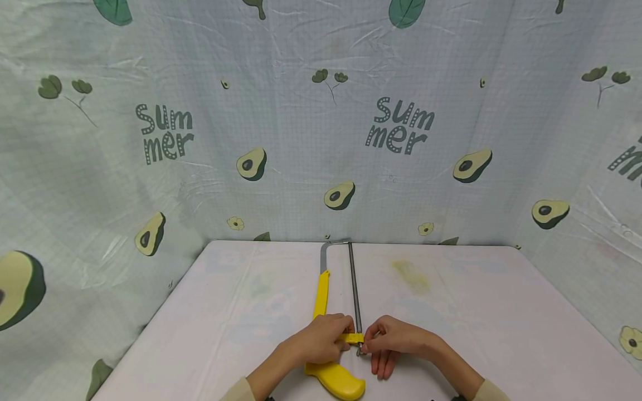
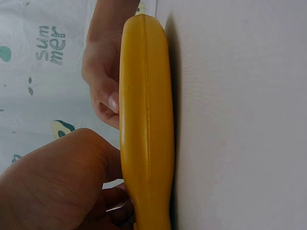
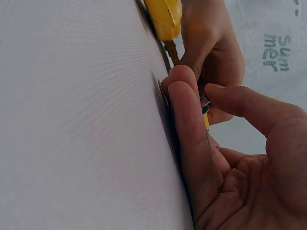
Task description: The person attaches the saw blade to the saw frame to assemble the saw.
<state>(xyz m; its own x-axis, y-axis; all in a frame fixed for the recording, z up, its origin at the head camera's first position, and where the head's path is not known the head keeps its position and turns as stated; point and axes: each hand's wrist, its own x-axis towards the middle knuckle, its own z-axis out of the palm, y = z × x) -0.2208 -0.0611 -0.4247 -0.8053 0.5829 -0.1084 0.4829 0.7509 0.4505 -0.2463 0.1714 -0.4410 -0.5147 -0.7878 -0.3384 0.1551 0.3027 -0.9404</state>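
Note:
A hacksaw (image 1: 321, 295) lies on the table with its yellow handle (image 1: 338, 381) toward me and its grey bow at the far side. Its long dark blade side (image 1: 354, 287) runs along the right. My left hand (image 1: 323, 337) grips the yellow frame just above the handle, its fingertips at the small yellow blade holder (image 1: 355, 338). From the right, my right hand (image 1: 396, 341) pinches the small metal fitting at the holder's near end. In the left wrist view the handle (image 2: 146, 105) hides part of both hands. The right wrist view shows the fitting (image 3: 205, 101) mostly covered by fingers.
The table (image 1: 451, 312) has a pale cover with a yellowish stain (image 1: 412, 275) right of the saw's far end. Behind and at both sides hangs a curtain (image 1: 281, 111) printed with avocados and lettering.

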